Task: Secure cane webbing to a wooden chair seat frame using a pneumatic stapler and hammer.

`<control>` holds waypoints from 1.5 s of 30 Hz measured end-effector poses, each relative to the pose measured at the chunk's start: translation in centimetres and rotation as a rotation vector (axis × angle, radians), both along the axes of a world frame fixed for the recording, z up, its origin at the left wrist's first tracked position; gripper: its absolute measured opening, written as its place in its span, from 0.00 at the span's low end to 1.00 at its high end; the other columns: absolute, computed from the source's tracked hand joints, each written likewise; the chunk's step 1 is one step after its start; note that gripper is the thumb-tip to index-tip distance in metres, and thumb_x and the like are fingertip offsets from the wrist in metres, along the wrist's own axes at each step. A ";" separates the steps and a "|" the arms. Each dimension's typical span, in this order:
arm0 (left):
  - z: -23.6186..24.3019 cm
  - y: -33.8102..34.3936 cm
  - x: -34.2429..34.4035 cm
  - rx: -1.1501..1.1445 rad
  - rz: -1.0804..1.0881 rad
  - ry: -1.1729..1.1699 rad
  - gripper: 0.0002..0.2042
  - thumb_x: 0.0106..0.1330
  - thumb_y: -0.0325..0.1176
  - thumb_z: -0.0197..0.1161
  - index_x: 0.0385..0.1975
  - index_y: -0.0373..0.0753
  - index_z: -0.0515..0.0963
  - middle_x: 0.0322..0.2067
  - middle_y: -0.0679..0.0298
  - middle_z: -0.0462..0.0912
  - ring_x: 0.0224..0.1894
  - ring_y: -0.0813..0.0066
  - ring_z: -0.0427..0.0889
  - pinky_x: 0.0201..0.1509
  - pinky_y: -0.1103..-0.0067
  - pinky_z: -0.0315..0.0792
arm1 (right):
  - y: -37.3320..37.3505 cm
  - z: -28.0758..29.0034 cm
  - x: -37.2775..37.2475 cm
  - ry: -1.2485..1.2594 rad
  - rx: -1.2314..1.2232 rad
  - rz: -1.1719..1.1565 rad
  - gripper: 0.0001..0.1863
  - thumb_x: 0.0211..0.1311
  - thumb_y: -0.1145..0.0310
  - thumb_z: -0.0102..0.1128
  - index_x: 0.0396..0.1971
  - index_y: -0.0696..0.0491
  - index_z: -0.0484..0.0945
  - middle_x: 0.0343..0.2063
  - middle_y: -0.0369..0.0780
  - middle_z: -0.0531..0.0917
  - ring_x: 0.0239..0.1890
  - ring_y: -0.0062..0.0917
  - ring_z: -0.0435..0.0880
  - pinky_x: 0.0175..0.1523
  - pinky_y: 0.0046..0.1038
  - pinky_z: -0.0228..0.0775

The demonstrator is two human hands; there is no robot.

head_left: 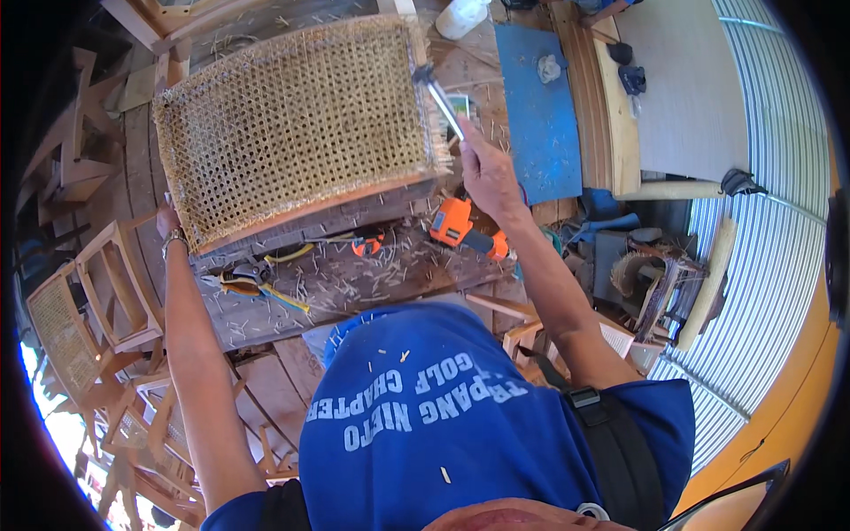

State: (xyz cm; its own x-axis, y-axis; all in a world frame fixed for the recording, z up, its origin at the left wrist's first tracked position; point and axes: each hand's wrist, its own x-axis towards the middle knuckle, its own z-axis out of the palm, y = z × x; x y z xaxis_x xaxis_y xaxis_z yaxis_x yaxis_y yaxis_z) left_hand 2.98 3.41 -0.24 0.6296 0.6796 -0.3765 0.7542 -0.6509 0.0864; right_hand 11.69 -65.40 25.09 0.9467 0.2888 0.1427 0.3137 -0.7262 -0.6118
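A rectangular woven cane panel (297, 115) on a wooden frame lies on the workbench in front of me, with rough cane ends sticking out along its right edge. My left hand (166, 219) grips the frame at the near left corner, its fingers partly hidden by the edge. My right hand (490, 175) is closed around a hammer (444, 104) with a shiny metal shaft. The hammer's dark head is at the panel's upper right edge; whether it touches cannot be told. Just below my right hand lies an orange and dark cordless power tool (453, 221).
Pliers (239, 285) and an orange tape measure (367, 245) lie among cane scraps on the workbench (345, 292). A white bottle (462, 16) stands at the back beside a blue board (542, 115). Wooden chair frames (115, 283) crowd the left. Corrugated metal sheeting (779, 133) lines the right.
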 end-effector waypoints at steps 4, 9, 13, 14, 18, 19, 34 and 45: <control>-1.3 1.2 0.0 -0.024 -0.012 -0.064 0.25 0.69 0.56 0.49 0.53 0.43 0.77 0.49 0.45 0.81 0.53 0.43 0.78 0.54 0.56 0.71 | -0.2 0.6 -0.7 -0.067 -0.012 -0.010 0.26 0.68 0.74 0.55 0.65 0.46 0.69 0.22 0.46 0.77 0.22 0.31 0.76 0.31 0.31 0.70; -2.1 2.2 0.0 0.021 -0.036 -0.013 0.23 0.69 0.54 0.49 0.52 0.44 0.78 0.48 0.46 0.81 0.52 0.42 0.78 0.53 0.55 0.72 | -0.5 0.3 -1.8 0.025 -0.057 0.018 0.29 0.67 0.75 0.54 0.68 0.45 0.65 0.22 0.49 0.77 0.25 0.42 0.79 0.33 0.39 0.71; -2.2 1.3 0.4 -0.051 0.050 -0.125 0.22 0.69 0.52 0.50 0.50 0.43 0.79 0.47 0.46 0.81 0.51 0.42 0.78 0.52 0.55 0.72 | -0.5 0.3 -1.3 -0.051 -0.034 -0.003 0.28 0.67 0.74 0.54 0.67 0.45 0.66 0.21 0.48 0.77 0.24 0.38 0.77 0.33 0.37 0.70; -2.2 1.6 0.5 -0.029 0.027 -0.101 0.22 0.69 0.52 0.50 0.50 0.43 0.79 0.47 0.46 0.81 0.51 0.42 0.78 0.52 0.55 0.72 | -0.6 -0.1 -1.1 -0.041 -0.077 0.020 0.27 0.68 0.74 0.54 0.67 0.45 0.67 0.19 0.46 0.75 0.22 0.34 0.75 0.32 0.33 0.69; -3.2 3.8 -0.2 0.058 -0.057 0.010 0.22 0.69 0.52 0.51 0.50 0.42 0.79 0.47 0.46 0.81 0.51 0.42 0.78 0.53 0.55 0.72 | -0.2 1.4 -1.1 0.051 -0.018 -0.003 0.28 0.67 0.75 0.54 0.67 0.45 0.67 0.19 0.47 0.75 0.20 0.35 0.74 0.31 0.33 0.68; -3.6 4.0 -0.1 0.057 -0.058 0.008 0.22 0.69 0.52 0.51 0.50 0.42 0.79 0.47 0.46 0.81 0.51 0.42 0.78 0.53 0.55 0.72 | -0.1 1.1 -1.1 -0.036 0.020 0.012 0.27 0.67 0.75 0.54 0.67 0.45 0.67 0.19 0.48 0.75 0.20 0.36 0.74 0.30 0.33 0.68; -6.9 4.1 0.4 0.074 -0.102 -0.041 0.28 0.68 0.60 0.48 0.49 0.41 0.80 0.46 0.44 0.81 0.51 0.43 0.79 0.52 0.56 0.72 | -1.0 1.1 -2.3 0.058 -0.022 -0.003 0.26 0.67 0.74 0.55 0.66 0.46 0.68 0.33 0.51 0.83 0.30 0.42 0.83 0.37 0.37 0.74; -3.8 4.3 -0.5 0.028 -0.070 0.006 0.27 0.69 0.58 0.48 0.50 0.40 0.79 0.49 0.45 0.80 0.53 0.43 0.77 0.54 0.57 0.71 | -0.7 1.6 -2.6 0.038 0.003 -0.013 0.27 0.69 0.74 0.54 0.67 0.45 0.67 0.26 0.47 0.80 0.22 0.30 0.77 0.32 0.31 0.71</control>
